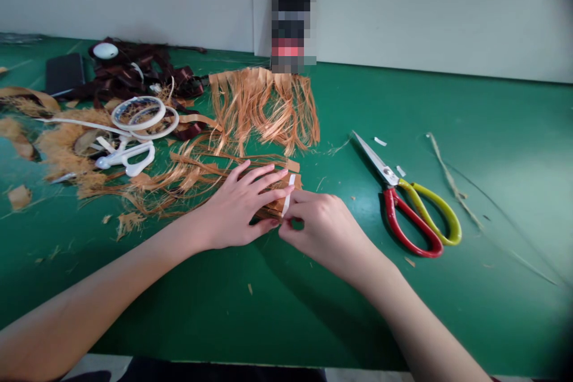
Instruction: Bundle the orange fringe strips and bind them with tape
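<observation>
My left hand (242,206) grips a folded bundle of orange-brown fringed strips (273,210) from the left, fingers lying across its top. A narrow white tape strip (287,196) wraps over the bundle's right end. My right hand (317,233) pinches at that end, its fingertips on the tape and the bundle. Part of the bundle is hidden under my fingers. Loose fringe strands (179,182) trail left from it across the mat. Another fringed sheet (264,107) lies farther ahead, beyond my hands.
Red-and-yellow-handled scissors (412,203) lie right of my hands on the green mat (358,310), with twine (454,182) beyond. At the left are a white tape roll (143,116), white plastic scissors (128,155), dark red ribbon (143,77) and a black phone (65,73).
</observation>
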